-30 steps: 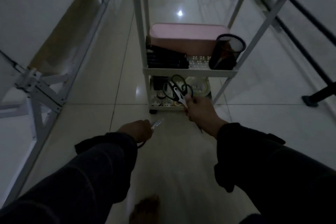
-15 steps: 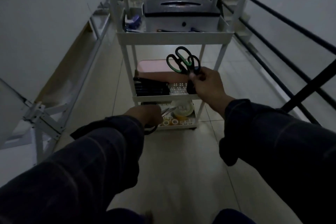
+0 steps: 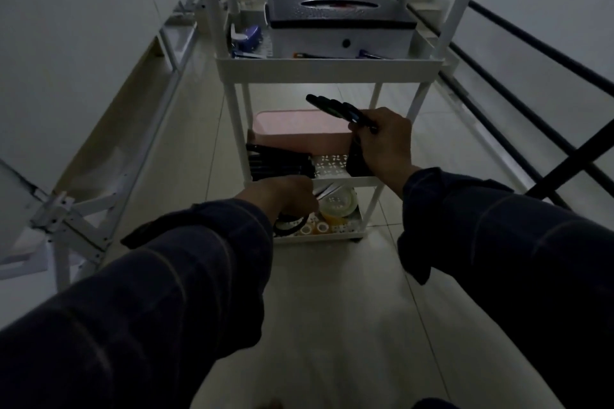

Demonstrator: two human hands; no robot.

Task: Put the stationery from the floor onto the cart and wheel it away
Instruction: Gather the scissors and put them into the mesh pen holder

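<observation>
The scene is dim, so small items are hard to identify and no brand, label or writing can be read anywhere. The white 3-tier cart (image 3: 327,68) stands on the tiled floor (image 3: 332,325); its uprights are cut off by the top edge. The right hand (image 3: 385,143) is raised in front of the middle tier, fingers closed around a pair of black-handled scissors (image 3: 339,109) whose handles point up and left; the blades are hidden inside the fist. The hand also covers most of a black pen cup (image 3: 355,163) on that tier. The left hand (image 3: 282,197) is lower, at the front of the bottom tier, closed on a 2nd pair of scissors (image 3: 324,192): only a glint of metal and a dark handle loop below the hand show.

On the top tier sits a dark-lidded tissue box (image 3: 339,26) with a blue tape dispenser (image 3: 247,36) to its left. The middle tier holds a pink box (image 3: 299,128) and a row of black markers (image 3: 279,164). The bottom tier holds a large tape roll (image 3: 339,204) and several small rolls, partly hidden by the left wrist.
</observation>
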